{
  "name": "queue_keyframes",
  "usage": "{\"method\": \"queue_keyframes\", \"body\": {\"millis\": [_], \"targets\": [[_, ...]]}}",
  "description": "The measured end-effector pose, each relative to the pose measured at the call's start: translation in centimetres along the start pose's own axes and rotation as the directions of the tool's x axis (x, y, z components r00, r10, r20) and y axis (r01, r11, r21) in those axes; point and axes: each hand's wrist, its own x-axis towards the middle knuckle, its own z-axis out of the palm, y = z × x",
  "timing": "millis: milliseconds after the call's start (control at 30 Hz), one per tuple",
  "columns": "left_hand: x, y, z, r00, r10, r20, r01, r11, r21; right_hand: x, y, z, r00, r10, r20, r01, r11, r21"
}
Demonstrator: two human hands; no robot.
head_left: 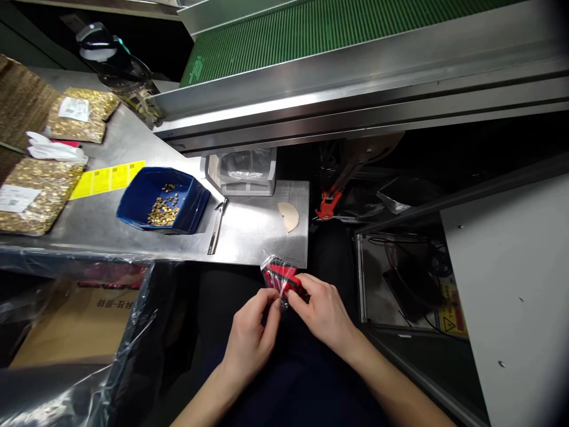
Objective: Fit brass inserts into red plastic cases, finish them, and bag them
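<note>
Over my lap, just past the table's front edge, is a clear plastic bag (270,267) around red and black parts (284,273); their exact kind does not show. My left hand (256,323) pinches the bag's near edge between thumb and fingertips. Closed on the right side of the red and black parts is my right hand (320,308), its fingers partly hiding them. On the metal table (249,237) a pale half-round piece (288,216) lies beyond my hands, and a slim metal hand tool (217,225) lies to the left.
A blue bin (186,204) holds small brass pieces (163,212). Bags of brass parts (40,190) and a yellow label strip (109,178) lie left. A white tray (251,187) sits below the green conveyor (284,35). A plastic-lined box (71,326) stands lower left.
</note>
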Motion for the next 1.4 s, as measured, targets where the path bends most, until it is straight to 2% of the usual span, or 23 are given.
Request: {"method": "queue_keyframes", "body": {"millis": [67, 167, 233, 300, 333, 400, 433, 500, 567, 633, 700, 733, 800, 867, 933, 1000, 1067, 1100, 1167, 1200, 1233, 1300, 1400], "targets": [[0.2, 0.4, 0.2, 1.000, 0.014, 0.004, -0.014, 1.000, -0.011, -0.1, -0.2, 0.8, 0.999, 0.053, -0.006, -0.052, 0.995, 0.087], [1.0, 0.8, -0.1, 0.992, 0.123, 0.023, -0.125, 0.990, 0.059, 0.3, -0.2, 1.3, 0.990, 0.071, 0.121, -0.085, 0.990, 0.114], [1.7, 0.8, -1.0, 0.973, 0.213, 0.091, -0.226, 0.960, 0.165, 0.8, 0.2, 0.9, 0.971, 0.067, 0.230, -0.117, 0.970, 0.212], [2.4, 0.8, -2.4, 0.949, 0.227, 0.220, -0.276, 0.934, 0.227, 1.4, 0.8, 0.4, 0.936, 0.057, 0.346, -0.217, 0.871, 0.442], [2.6, 0.7, -3.1, 0.934, 0.199, 0.296, -0.269, 0.938, 0.219, 1.6, 1.1, 0.2, 0.913, 0.045, 0.406, -0.283, 0.786, 0.549], [2.8, 0.4, -4.3, 0.902, 0.104, 0.419, -0.178, 0.974, 0.140, 1.9, 1.7, -0.1, 0.862, 0.010, 0.506, -0.398, 0.632, 0.665], [2.7, 0.1, -4.6, 0.891, 0.056, 0.450, -0.101, 0.992, 0.076, 1.9, 2.0, -0.2, 0.840, -0.010, 0.542, -0.433, 0.589, 0.682], [2.3, -0.6, -4.8, 0.894, -0.030, 0.447, 0.080, 0.992, -0.094, 1.7, 2.3, -0.3, 0.813, -0.067, 0.578, -0.430, 0.600, 0.674], [1.8, -1.6, -4.6, 0.904, -0.122, 0.409, 0.255, 0.923, -0.289, 1.2, 2.5, -0.5, 0.802, -0.162, 0.575, -0.316, 0.701, 0.639], [1.1, -2.6, -4.1, 0.890, -0.209, 0.406, 0.390, 0.811, -0.436, 0.6, 2.5, -0.7, 0.802, -0.261, 0.537, -0.121, 0.809, 0.575], [0.5, -3.3, -3.8, 0.863, -0.261, 0.433, 0.472, 0.723, -0.505, 0.2, 2.7, -0.7, 0.853, -0.275, 0.444, -0.018, 0.835, 0.550], [0.3, -3.6, -3.7, 0.853, -0.264, 0.451, 0.493, 0.692, -0.528, 0.0, 2.8, -0.5, 0.890, -0.241, 0.388, -0.027, 0.820, 0.572], [-0.2, -3.9, -3.7, 0.846, -0.246, 0.472, 0.506, 0.650, -0.568, -0.1, 3.3, 0.2, 0.953, -0.113, 0.283, -0.115, 0.726, 0.678], [-0.6, -4.1, -3.7, 0.846, -0.235, 0.479, 0.509, 0.624, -0.593, -0.1, 3.9, 1.3, 0.971, 0.000, 0.238, -0.191, 0.598, 0.778], [-0.7, -4.2, -3.8, 0.836, -0.236, 0.495, 0.525, 0.606, -0.598, -0.1, 4.2, 2.4, 0.974, 0.060, 0.217, -0.217, 0.509, 0.833], [-0.7, -4.3, -3.8, 0.819, -0.246, 0.518, 0.540, 0.635, -0.553, -0.3, 4.2, 2.8, 0.976, 0.066, 0.209, -0.215, 0.482, 0.850], [-0.6, -4.2, -3.9, 0.807, -0.283, 0.518, 0.524, 0.748, -0.408, -0.5, 3.7, 2.3, 0.957, 0.014, 0.289, -0.254, 0.517, 0.817], [-0.5, -4.2, -3.9, 0.812, -0.315, 0.491, 0.496, 0.815, -0.298, -0.7, 3.3, 1.6, 0.934, -0.016, 0.356, -0.277, 0.593, 0.756], [-0.4, -4.0, -3.8, 0.837, -0.360, 0.412, 0.427, 0.901, -0.079, -0.8, 2.5, 0.1, 0.887, -0.023, 0.462, -0.257, 0.806, 0.534], [-0.3, -3.8, -3.8, 0.848, -0.364, 0.386, 0.399, 0.917, -0.011, -0.9, 2.2, -0.6, 0.879, -0.014, 0.476, -0.212, 0.883, 0.418], [-0.3, -3.6, -3.8, 0.853, -0.360, 0.378, 0.382, 0.924, 0.019, -0.9, 2.0, -1.1, 0.889, -0.014, 0.457, -0.166, 0.921, 0.352], [-0.2, -3.2, -3.9, 0.839, -0.342, 0.424, 0.381, 0.924, -0.008, -0.8, 2.3, -1.0, 0.936, -0.031, 0.350, -0.134, 0.889, 0.437], [-0.1, -3.1, -4.3, 0.813, -0.309, 0.494, 0.425, 0.895, -0.139, -0.8, 4.1, 1.0, 0.987, 0.099, 0.126, -0.159, 0.701, 0.695]]}}
